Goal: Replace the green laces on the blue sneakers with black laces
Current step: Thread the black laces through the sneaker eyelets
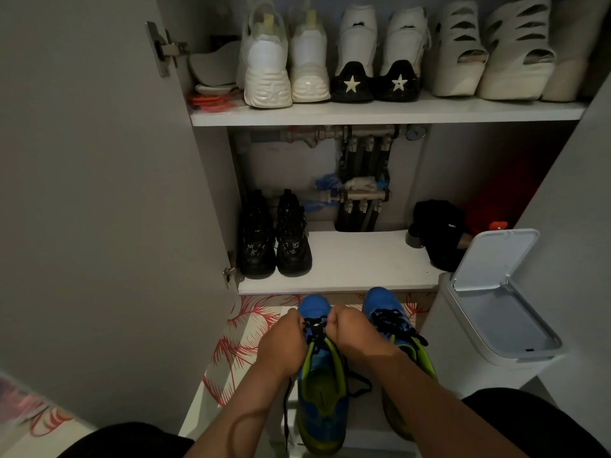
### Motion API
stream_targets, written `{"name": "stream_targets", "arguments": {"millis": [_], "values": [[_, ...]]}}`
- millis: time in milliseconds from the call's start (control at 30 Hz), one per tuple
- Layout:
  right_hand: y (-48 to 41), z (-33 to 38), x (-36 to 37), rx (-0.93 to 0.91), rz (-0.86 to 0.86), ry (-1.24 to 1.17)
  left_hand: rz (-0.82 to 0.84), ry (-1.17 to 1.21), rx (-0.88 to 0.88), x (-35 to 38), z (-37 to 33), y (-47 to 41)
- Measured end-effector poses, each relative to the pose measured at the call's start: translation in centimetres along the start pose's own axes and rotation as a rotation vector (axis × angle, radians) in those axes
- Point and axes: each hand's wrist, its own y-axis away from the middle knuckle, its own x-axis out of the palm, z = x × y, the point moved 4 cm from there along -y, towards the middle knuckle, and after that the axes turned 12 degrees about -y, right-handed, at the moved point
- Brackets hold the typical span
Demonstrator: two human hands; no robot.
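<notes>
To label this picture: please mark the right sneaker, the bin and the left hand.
right sneaker (380, 302): head view, blue toe.
bin (496, 256): head view, raised lid.
left hand (281, 340): head view, back of hand.

Tight down here: the cabinet door (99, 193) walls off the left, the open-lidded bin (496, 312) crowds in from the right. Straight ahead, the lower shelf (357, 259) lies bare between the black sneakers (274, 239) and a dark bundle (439, 233)
</notes>
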Motion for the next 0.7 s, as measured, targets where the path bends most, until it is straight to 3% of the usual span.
{"name": "stream_targets", "arguments": {"millis": [233, 333, 500, 700], "values": [[-0.2, -0.4, -1.2, 0.019, -0.057, -0.151, -0.033, 0.188, -0.042, -0.4, 0.9, -0.6], [-0.4, 0.2, -1.0, -0.049, 0.007, -0.004, -0.072, 0.110, 0.068, -0.8, 0.6, -0.7], [-1.2, 0.8, -0.9, -0.039, 0.097, 0.176, -0.012, -0.284, 0.209, -0.5, -0.2, -1.3], [-1.3, 0.7, 0.0, -0.050, 0.100, 0.228, -0.053, -0.317, 0.235, 0.3, -0.8, -1.3]]}}
